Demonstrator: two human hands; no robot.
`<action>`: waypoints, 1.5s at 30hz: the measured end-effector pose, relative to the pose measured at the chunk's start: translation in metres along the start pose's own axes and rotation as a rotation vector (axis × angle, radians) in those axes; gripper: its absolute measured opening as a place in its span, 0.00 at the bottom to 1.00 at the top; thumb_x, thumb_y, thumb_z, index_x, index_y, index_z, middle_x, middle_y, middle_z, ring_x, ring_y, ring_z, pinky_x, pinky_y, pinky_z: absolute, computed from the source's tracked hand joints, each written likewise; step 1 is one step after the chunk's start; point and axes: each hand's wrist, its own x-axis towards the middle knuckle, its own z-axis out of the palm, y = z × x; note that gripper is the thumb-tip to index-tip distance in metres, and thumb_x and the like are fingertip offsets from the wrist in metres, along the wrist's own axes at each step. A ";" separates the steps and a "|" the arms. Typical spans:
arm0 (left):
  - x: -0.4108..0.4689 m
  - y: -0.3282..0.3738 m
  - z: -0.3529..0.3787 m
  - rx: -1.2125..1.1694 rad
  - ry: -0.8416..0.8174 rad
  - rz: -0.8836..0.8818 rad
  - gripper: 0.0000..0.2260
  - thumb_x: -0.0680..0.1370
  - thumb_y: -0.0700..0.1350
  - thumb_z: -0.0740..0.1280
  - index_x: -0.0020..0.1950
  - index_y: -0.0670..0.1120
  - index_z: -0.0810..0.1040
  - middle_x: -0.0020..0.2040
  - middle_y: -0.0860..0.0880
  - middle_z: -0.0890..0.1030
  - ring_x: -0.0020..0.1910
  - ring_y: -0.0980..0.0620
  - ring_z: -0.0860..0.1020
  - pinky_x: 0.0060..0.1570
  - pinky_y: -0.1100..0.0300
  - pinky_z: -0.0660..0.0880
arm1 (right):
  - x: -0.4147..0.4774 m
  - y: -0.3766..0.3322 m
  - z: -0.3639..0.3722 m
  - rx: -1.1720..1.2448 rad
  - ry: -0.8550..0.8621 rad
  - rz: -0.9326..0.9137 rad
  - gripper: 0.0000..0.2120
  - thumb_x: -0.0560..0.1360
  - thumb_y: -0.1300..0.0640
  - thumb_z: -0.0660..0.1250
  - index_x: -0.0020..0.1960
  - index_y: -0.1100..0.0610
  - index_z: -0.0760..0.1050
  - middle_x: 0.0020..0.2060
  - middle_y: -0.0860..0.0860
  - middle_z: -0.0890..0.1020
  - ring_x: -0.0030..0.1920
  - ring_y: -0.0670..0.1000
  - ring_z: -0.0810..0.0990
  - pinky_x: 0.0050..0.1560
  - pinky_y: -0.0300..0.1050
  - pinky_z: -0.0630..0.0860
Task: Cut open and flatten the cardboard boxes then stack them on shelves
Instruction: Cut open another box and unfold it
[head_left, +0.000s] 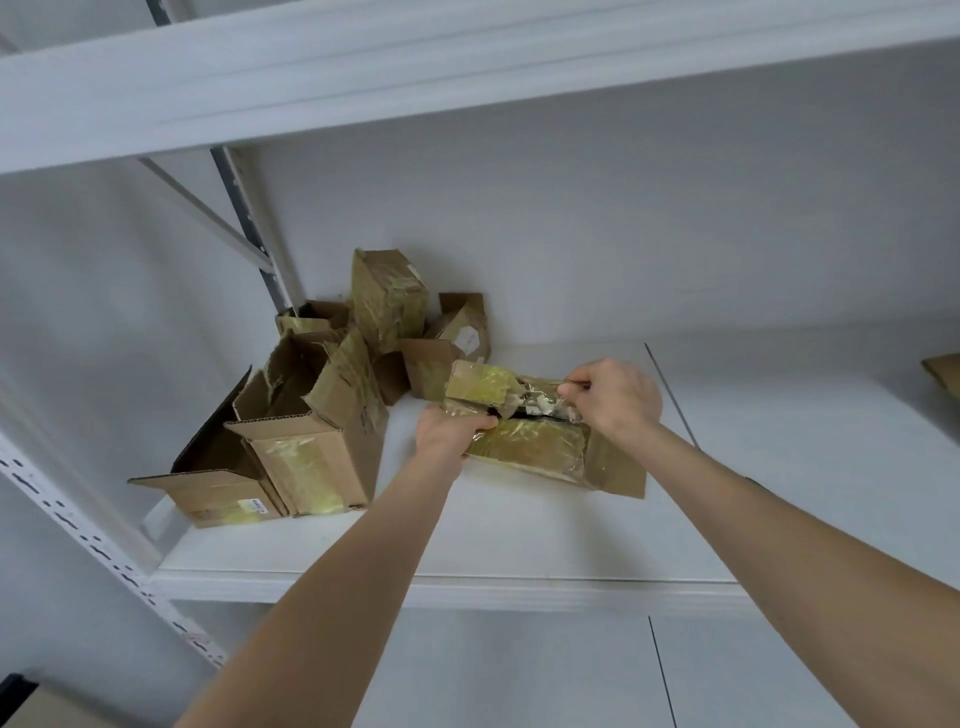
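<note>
Forearms reach to shelf (519, 545); left hand (447, 436) grips taped box (540, 449) at left end; right hand (615, 397) curled over torn tape (540, 402) on top, grasp unclear.

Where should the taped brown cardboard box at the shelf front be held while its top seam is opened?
Take its left end, coming from the left, as the left hand does: the taped brown cardboard box lies lengthwise across the white shelf, that end is free, and the right hand pinches the torn tape on top.
</note>
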 end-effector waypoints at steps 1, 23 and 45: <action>-0.001 0.000 0.002 -0.008 0.028 0.004 0.27 0.64 0.46 0.79 0.59 0.42 0.75 0.56 0.43 0.80 0.52 0.44 0.80 0.51 0.50 0.80 | 0.000 0.000 0.000 -0.004 -0.003 -0.001 0.08 0.79 0.49 0.66 0.49 0.46 0.84 0.43 0.47 0.84 0.50 0.53 0.80 0.42 0.41 0.69; -0.035 0.047 0.006 -0.302 -0.033 0.027 0.13 0.80 0.34 0.57 0.65 0.38 0.67 0.50 0.42 0.75 0.44 0.44 0.76 0.39 0.51 0.78 | -0.007 -0.025 -0.015 -0.113 -0.050 -0.090 0.25 0.81 0.60 0.58 0.73 0.39 0.64 0.64 0.52 0.77 0.62 0.57 0.76 0.56 0.48 0.74; -0.034 0.064 -0.011 -0.297 -0.140 0.325 0.12 0.79 0.28 0.56 0.47 0.43 0.73 0.40 0.45 0.77 0.43 0.46 0.77 0.50 0.52 0.77 | 0.015 -0.024 -0.036 -0.112 0.083 -0.144 0.19 0.80 0.65 0.54 0.68 0.56 0.73 0.56 0.60 0.79 0.55 0.63 0.78 0.49 0.48 0.76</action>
